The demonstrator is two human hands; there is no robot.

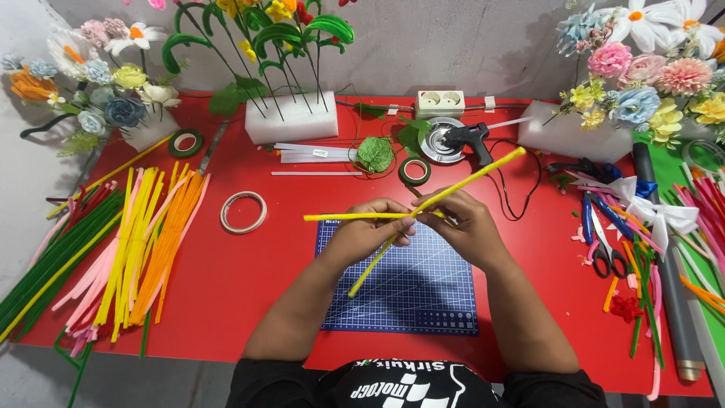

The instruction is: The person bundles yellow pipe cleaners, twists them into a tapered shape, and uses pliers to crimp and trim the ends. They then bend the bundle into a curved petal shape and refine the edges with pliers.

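Note:
Two yellow pipe cleaners (pixel 476 176) cross between my hands above a blue cutting mat (pixel 423 295). One runs diagonally from the mat up toward the right; the other (pixel 347 217) points level to the left. My left hand (pixel 368 230) and my right hand (pixel 462 224) pinch them together where they cross, fingers closed around the stems.
The red table (pixel 226 287) holds bundles of green, pink, yellow and orange pipe cleaners (pixel 128 249) at left, tape rolls (pixel 243 211), foam blocks with pipe-cleaner flowers (pixel 291 117), a black glue gun (pixel 467 138), a socket strip (pixel 439 102), scissors (pixel 604 253) and scraps at right.

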